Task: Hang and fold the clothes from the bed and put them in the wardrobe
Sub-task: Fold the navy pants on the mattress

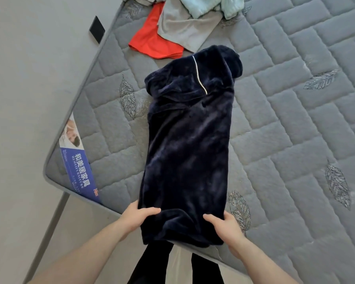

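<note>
On the mattress (285,99), navy fleece garment (187,150), near end gripped between both hands (138,215)

This is a bedroom in a home. A bare quilted grey mattress (295,99) with stitched leaf patterns fills the view beyond the fingers (150,211), a blue maker's label (80,171) still on its corner to their left. Loose clothes (178,27) lie in a heap well beyond the fingers, and plain pale floor (29,78) shows left of the bed.
</note>
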The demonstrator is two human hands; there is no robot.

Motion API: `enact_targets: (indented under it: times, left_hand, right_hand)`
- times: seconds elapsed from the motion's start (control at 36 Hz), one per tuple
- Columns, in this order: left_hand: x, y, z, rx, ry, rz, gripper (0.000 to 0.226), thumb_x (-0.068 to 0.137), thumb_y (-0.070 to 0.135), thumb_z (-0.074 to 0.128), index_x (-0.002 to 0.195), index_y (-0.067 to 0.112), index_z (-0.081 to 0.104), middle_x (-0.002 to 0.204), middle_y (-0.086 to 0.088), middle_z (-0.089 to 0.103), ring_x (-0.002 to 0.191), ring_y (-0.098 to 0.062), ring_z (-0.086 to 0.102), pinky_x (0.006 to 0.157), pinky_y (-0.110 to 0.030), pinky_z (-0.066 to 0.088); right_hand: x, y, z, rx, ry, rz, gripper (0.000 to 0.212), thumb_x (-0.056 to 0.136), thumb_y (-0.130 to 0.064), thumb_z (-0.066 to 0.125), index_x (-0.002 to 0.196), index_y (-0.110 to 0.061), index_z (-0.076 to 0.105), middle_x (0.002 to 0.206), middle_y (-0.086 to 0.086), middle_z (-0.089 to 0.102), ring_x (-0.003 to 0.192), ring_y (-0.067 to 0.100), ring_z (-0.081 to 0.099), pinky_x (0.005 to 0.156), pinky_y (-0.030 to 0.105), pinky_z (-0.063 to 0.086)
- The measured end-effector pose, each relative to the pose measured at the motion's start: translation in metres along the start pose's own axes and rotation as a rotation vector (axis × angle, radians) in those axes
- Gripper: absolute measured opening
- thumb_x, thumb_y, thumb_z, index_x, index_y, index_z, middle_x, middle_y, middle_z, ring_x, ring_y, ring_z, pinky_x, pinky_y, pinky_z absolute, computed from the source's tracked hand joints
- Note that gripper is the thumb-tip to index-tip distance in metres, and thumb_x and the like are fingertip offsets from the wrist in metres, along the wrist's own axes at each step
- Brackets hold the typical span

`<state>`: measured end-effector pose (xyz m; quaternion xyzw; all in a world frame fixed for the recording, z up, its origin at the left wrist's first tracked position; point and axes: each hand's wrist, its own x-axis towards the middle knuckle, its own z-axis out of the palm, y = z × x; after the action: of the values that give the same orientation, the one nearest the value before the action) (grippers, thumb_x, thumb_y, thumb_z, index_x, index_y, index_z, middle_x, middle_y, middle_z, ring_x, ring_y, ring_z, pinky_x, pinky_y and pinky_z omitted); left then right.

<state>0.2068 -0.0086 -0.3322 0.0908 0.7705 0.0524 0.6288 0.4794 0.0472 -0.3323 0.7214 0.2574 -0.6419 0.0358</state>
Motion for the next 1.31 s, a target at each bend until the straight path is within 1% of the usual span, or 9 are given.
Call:
enact_targets:
  times: [0.17,0.39,0.44,0.56,0.67,0.86,1.06,1.14,1.31]
  left_hand:
    - [-0.015,0.006,0.004,-0.158,-0.046,-0.050,0.065,0.058,0.034,0.079,0.119,0.017,0.065,0.103,-0.003,0.078,0.097,-0.022,0.074,0.075,-0.034,0.058]
    - [-0.009,0.060,-0.021,-0.315,0.172,0.122,0.113,0.055,0.076,0.082,0.146,0.020,0.045,0.137,0.000,0.062,0.121,-0.023,0.063,0.107,-0.047,0.049]
    - [-0.002,0.081,-0.028,-0.347,0.181,0.174,0.120,0.050,0.084,0.080,0.148,0.024,0.045,0.142,0.001,0.060,0.121,-0.022,0.063,0.105,-0.047,0.050]
    - [-0.008,0.129,-0.030,-0.361,0.162,0.215,0.073,0.081,0.071,0.066,0.140,0.031,0.050,0.124,0.001,0.068,0.089,-0.026,0.073,0.066,-0.041,0.062]
    - [0.000,0.158,-0.025,-0.303,0.161,0.200,0.038,0.096,0.061,0.055,0.108,0.026,0.062,0.090,-0.011,0.077,0.059,-0.024,0.059,0.064,-0.039,0.058]
    - [0.022,0.160,-0.018,-0.243,0.247,0.262,0.061,0.096,0.049,0.060,0.146,0.020,0.040,0.099,-0.007,0.071,0.074,-0.023,0.069,0.054,-0.034,0.055]
    - [0.015,0.131,-0.007,-0.039,0.491,0.373,0.094,0.075,0.052,0.082,0.149,0.020,0.033,0.128,0.001,0.048,0.107,-0.014,0.052,0.093,-0.030,0.040]
    - [0.027,0.118,-0.006,-0.128,0.360,0.271,0.097,0.065,0.060,0.086,0.142,0.022,0.041,0.140,0.002,0.045,0.121,-0.016,0.053,0.102,-0.032,0.044]
    - [0.040,0.122,-0.003,-0.364,0.104,0.194,0.067,0.071,0.046,0.089,0.126,0.025,0.058,0.120,0.005,0.070,0.100,-0.015,0.072,0.069,-0.030,0.058]
  right_hand:
    - [-0.009,-0.015,-0.007,0.044,0.026,0.013,0.026,0.087,-0.024,0.073,0.112,-0.021,0.070,0.102,-0.004,0.075,0.097,0.019,0.071,0.095,0.040,0.055]
    - [-0.011,-0.068,-0.035,0.331,0.110,-0.088,0.077,0.080,-0.030,0.083,0.142,-0.031,0.036,0.125,0.004,0.064,0.106,0.022,0.067,0.096,0.044,0.055]
    - [-0.006,-0.085,-0.042,0.385,0.104,-0.103,0.068,0.084,-0.028,0.078,0.140,-0.034,0.040,0.122,0.007,0.068,0.098,0.021,0.068,0.085,0.040,0.057]
    - [-0.003,-0.124,-0.052,0.631,0.010,-0.091,0.012,0.095,-0.017,0.064,0.106,-0.015,0.065,0.095,0.005,0.070,0.077,0.014,0.065,0.054,0.024,0.054]
    - [0.008,-0.145,-0.050,0.757,0.000,-0.139,0.027,0.103,-0.026,0.056,0.126,-0.013,0.063,0.117,0.002,0.068,0.104,0.025,0.069,0.077,0.032,0.058]
    - [0.024,-0.148,-0.037,0.513,0.051,-0.261,0.045,0.099,-0.018,0.063,0.143,-0.022,0.052,0.121,-0.004,0.065,0.115,0.018,0.064,0.092,0.039,0.057]
    - [0.021,-0.125,-0.034,0.109,0.351,-0.308,0.065,0.089,-0.021,0.072,0.149,-0.019,0.046,0.119,0.003,0.069,0.091,0.011,0.066,0.091,0.032,0.047]
    - [0.028,-0.114,-0.033,0.082,0.299,-0.234,0.070,0.083,-0.036,0.080,0.145,-0.023,0.050,0.133,-0.005,0.061,0.120,0.020,0.060,0.105,0.040,0.047]
    - [0.051,-0.111,-0.037,0.111,0.184,-0.150,0.051,0.082,-0.041,0.080,0.124,-0.020,0.060,0.115,-0.005,0.066,0.105,0.017,0.063,0.093,0.037,0.051]
